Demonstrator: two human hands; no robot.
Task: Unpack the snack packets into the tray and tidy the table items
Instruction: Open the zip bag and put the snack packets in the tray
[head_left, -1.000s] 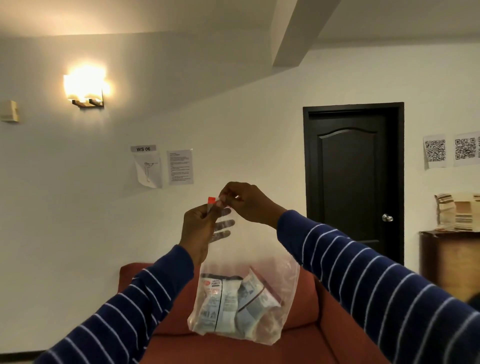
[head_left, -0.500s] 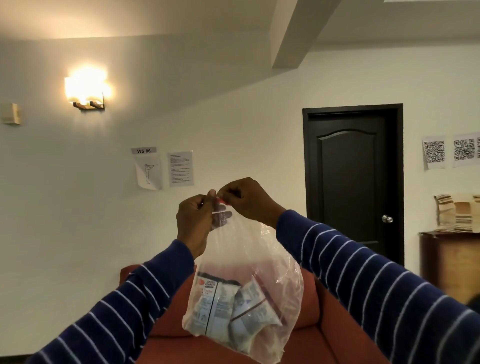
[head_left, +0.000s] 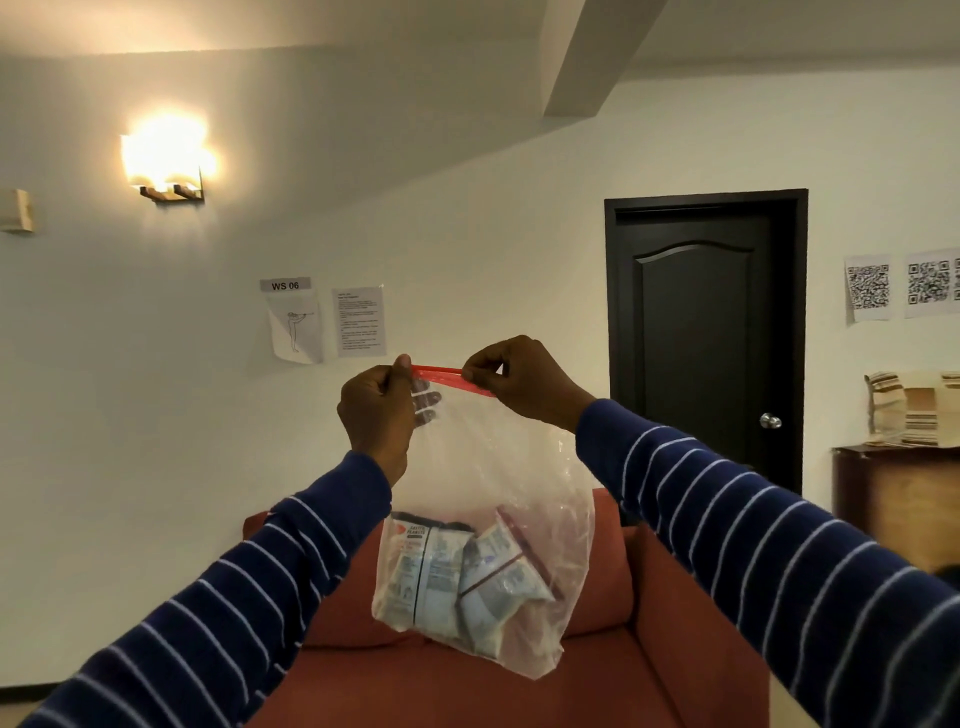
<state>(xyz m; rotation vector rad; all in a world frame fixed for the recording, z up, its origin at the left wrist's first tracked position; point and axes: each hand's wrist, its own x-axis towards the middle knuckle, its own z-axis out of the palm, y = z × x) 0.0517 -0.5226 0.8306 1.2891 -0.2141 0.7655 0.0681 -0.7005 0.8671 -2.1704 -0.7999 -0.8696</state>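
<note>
Head view, left hand (head_left: 377, 415) and right hand (head_left: 524, 382) each pinched shut on red zip strip (head_left: 451, 375) of clear bag (head_left: 498, 499), held mid-air, snack packets (head_left: 457, 577) bunched at bag's bottom, red sofa (head_left: 467, 686) behind

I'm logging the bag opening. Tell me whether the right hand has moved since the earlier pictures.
Yes. The right hand has slid rightward along the red zip strip, toward the black door, away from the left hand.
</note>
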